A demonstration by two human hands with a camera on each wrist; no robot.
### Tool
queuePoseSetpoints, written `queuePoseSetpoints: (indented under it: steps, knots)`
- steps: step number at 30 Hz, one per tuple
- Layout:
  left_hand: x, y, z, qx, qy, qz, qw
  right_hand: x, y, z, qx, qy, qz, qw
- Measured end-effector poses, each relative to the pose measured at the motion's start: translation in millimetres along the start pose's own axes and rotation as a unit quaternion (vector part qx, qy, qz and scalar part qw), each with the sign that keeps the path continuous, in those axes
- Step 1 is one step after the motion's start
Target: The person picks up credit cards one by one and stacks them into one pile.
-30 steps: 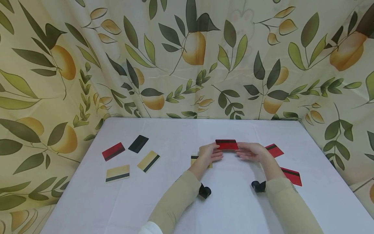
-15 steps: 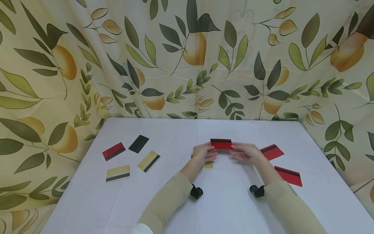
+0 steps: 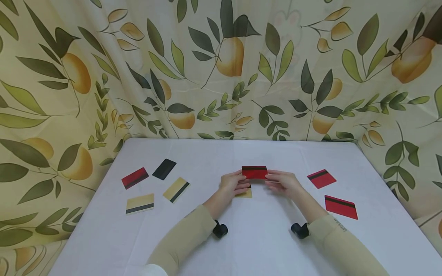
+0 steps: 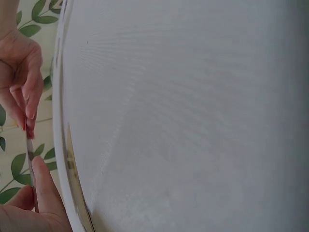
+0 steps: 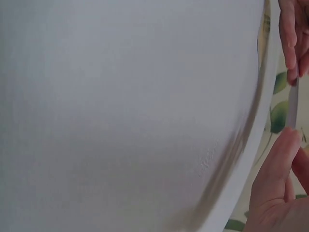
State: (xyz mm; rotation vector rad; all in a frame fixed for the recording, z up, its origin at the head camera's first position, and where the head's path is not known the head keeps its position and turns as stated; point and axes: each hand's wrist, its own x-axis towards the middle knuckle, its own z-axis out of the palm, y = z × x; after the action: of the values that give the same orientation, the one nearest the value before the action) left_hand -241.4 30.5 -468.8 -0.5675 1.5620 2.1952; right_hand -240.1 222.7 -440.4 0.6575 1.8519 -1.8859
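Observation:
Between both hands a red card [image 3: 254,173] with a dark stripe is held up above the table. My left hand [image 3: 232,184] pinches its left end, and my right hand [image 3: 281,181] pinches its right end. Seen edge-on in the left wrist view, the card [image 4: 31,162] is a thin strip running between the left fingers [image 4: 46,186] and the right hand [image 4: 21,72]. The right wrist view also has the card [image 5: 292,104] edge-on, with the right fingers [image 5: 277,162] at its lower end. A gold card [image 3: 244,193] lies under the left hand, partly hidden by it.
To the left on the white table [image 3: 193,241] lie a red card [image 3: 135,178], a black card [image 3: 164,169] and two gold cards [image 3: 176,189]. Over on the right are two red cards, one farther back [image 3: 321,178] and one nearer [image 3: 341,207]. A patterned curtain [image 3: 221,96] hangs behind.
Both hands have moved left together with the red card, staying at its two ends. The red cards on the right are now uncovered by the right arm.

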Motion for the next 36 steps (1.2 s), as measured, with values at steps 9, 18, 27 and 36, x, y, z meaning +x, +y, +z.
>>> queuePoseSetpoints:
  steps: [9, 18, 27, 36]
  knots:
    - [-9.4, -1.5, -17.4, -0.002, -0.005, 0.002, 1.0000, -7, 8, 16, 0.007, 0.009, -0.003, 1.000]
    - [-14.8, -5.9, -33.0, 0.008, 0.011, -0.008, 0.9999, -13, 20, 31, 0.015, 0.006, -0.001, 1.000]
    - [-25.2, -8.2, -42.8, 0.021, 0.022, -0.013, 0.9995, -19, 28, 41, 0.008, 0.003, 0.005, 1.000]
    - [-31.7, -11.2, -51.4, 0.033, 0.016, -0.012, 0.9993, -20, 37, 50, -0.001, 0.006, 0.006, 1.000]
